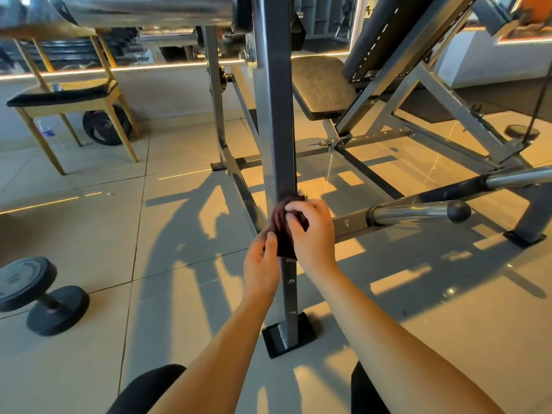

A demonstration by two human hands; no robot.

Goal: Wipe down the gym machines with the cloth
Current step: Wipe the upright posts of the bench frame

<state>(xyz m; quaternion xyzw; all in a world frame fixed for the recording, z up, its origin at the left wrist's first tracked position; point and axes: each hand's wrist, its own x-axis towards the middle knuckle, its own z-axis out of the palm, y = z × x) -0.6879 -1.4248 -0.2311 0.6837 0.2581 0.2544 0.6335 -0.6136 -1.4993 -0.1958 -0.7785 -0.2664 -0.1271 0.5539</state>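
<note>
A: Pinching the cloth (283,234) from both sides, left hand (260,264) lower, right hand (315,234) curled over the top; wrapped round the upright post (276,130), low near the foot (273,342).
B: Could snag on that bolt (301,192) just above; dragged upward too fast, pulled loose.

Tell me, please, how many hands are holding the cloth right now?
2. The left hand pinches the lower left edge of the cloth; the right hand grips its upper part against the grey upright post.
</note>
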